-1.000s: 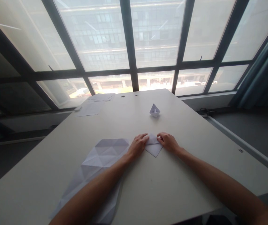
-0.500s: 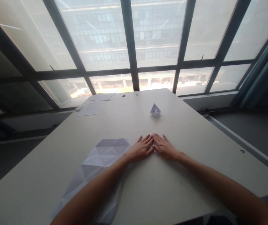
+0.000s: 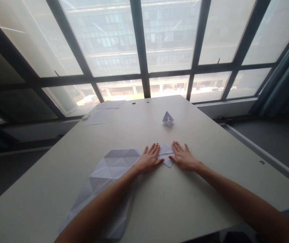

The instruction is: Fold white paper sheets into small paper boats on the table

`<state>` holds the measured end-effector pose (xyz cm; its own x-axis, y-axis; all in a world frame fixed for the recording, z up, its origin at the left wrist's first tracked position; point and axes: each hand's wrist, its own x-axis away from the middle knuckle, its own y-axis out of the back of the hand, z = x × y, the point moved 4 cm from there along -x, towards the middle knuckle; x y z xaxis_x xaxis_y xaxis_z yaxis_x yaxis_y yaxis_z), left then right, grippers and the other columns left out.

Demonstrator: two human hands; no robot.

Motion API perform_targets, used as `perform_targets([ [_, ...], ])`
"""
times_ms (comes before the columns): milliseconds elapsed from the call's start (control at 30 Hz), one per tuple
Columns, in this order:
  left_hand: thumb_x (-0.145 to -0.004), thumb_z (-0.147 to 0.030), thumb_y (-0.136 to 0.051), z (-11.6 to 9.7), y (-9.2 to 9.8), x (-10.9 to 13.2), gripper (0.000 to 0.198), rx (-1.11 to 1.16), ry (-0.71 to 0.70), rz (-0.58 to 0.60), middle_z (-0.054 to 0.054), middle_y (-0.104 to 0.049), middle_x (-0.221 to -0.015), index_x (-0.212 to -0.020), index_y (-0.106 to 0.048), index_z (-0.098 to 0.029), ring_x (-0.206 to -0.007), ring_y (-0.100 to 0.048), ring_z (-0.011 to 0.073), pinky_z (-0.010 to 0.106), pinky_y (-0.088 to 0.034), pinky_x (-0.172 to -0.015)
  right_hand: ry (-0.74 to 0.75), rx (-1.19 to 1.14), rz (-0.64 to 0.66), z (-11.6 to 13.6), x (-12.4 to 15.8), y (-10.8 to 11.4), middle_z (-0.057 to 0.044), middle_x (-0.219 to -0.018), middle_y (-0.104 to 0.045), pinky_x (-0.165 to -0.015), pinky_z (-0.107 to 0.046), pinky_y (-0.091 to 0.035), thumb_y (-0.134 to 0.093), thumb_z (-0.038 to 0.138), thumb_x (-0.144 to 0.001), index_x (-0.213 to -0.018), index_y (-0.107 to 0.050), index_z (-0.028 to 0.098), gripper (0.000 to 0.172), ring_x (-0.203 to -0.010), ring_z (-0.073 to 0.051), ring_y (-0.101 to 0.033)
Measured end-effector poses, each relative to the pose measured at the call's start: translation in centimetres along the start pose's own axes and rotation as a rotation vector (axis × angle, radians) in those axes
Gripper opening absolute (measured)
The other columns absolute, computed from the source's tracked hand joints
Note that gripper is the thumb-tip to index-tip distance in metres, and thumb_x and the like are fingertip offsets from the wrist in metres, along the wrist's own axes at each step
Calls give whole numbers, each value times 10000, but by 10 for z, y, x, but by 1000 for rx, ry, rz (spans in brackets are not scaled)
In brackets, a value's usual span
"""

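A small folded white paper (image 3: 166, 156) lies flat on the table between my hands, its lower corner pointing toward me and a crease running across its middle. My left hand (image 3: 149, 158) rests flat on its left edge, fingers stretched out. On the right edge lies my right hand (image 3: 182, 157), also flat with fingers extended and the thumb over the paper. Beyond them stands a folded paper boat (image 3: 168, 119). A large creased sheet of paper (image 3: 109, 175) is spread at the left, partly hidden under my left forearm.
The white table (image 3: 200, 202) reaches toward a wall of windows (image 3: 169, 37). Several paper sheets (image 3: 97, 116) lie at its far left, beside a small white object (image 3: 85, 117). A blue curtain (image 3: 278, 84) hangs at the right.
My hands have slid apart, the left leftward and the right rightward. The folded paper, mostly covered before, now shows between them.
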<state>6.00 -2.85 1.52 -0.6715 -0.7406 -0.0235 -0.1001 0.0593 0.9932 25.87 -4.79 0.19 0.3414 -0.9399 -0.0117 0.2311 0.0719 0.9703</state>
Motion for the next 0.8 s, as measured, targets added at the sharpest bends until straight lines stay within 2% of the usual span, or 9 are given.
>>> perform_targets([
  [67,-946,-649,-185,0,0,0,804,6,2,2,176,-113,-1583,-1527,-148,-95,-1472,-70,302,546,-75,-1153,-55,-10,-6,-9,-1,1,-166,-1590,-71,-1133,-610,47,-202,640,-944,-1529,-166,89,804,-1473,-293,-22],
  [133,-948,-645,-183,0,0,0,800,9,8,3,168,-112,-1586,-1530,-134,-99,-1473,-68,299,538,-70,-1155,-122,-49,-42,-19,-4,5,-177,-1581,-137,-1130,-631,-4,-217,585,-966,-1510,-236,78,744,-1469,-306,-76],
  [233,-942,-652,-191,-1,0,1,802,8,21,0,150,-109,-1591,-1535,-114,-118,-1475,-64,283,503,-61,-1164,-220,-162,-213,-33,-9,17,-180,-1516,-346,-1136,-574,-168,-220,430,-1004,-1431,-410,84,582,-1426,-294,-256],
  [300,-935,-661,-201,-2,1,1,812,11,27,-8,142,-114,-1593,-1536,-116,-122,-1476,-62,274,483,-57,-1168,-183,-241,-349,-35,-11,26,-171,-1413,-497,-1122,-461,-273,-282,347,-997,-1332,-535,97,488,-1341,-260,-403],
  [367,-930,-668,-211,-3,1,1,821,16,31,-18,139,-122,-1593,-1535,-125,-120,-1476,-58,272,474,-59,-1170,-86,-300,-420,-29,-12,31,-150,-1276,-609,-1068,-369,-351,-373,303,-971,-1228,-619,118,401,-1218,-231,-513],
  [433,-928,-669,-221,-3,1,1,824,21,32,-25,138,-127,-1592,-1535,-131,-119,-1476,-56,276,478,-67,-1168,-25,-320,-420,-21,-11,31,-126,-1146,-663,-1000,-333,-398,-439,283,-949,-1152,-660,140,332,-1102,-220,-569],
  [533,-931,-661,-239,-3,1,1,812,27,26,-31,139,-130,-1592,-1535,-137,-127,-1477,-51,277,487,-73,-1165,-5,-284,-362,-9,-8,29,-110,-1056,-665,-917,-311,-423,-523,301,-924,-1096,-676,161,270,-1011,-217,-588],
  [700,-951,-614,-273,-5,0,-1,743,42,-33,-42,142,-155,-1588,-1530,-167,-161,-1477,-56,271,530,-52,-1156,-52,-183,-303,3,-5,26,-114,-1042,-638,-890,-296,-410,-650,284,-854,-1041,-675,173,218,-982,-222,-580],
  [800,-971,-548,-308,-7,1,-1,674,76,-89,-56,128,-217,-1576,-1531,-170,-198,-1471,-117,263,552,-49,-1153,-100,-184,-304,4,-6,23,-122,-1041,-643,-891,-301,-402,-672,254,-831,-1071,-651,163,258,-975,-226,-584],
])
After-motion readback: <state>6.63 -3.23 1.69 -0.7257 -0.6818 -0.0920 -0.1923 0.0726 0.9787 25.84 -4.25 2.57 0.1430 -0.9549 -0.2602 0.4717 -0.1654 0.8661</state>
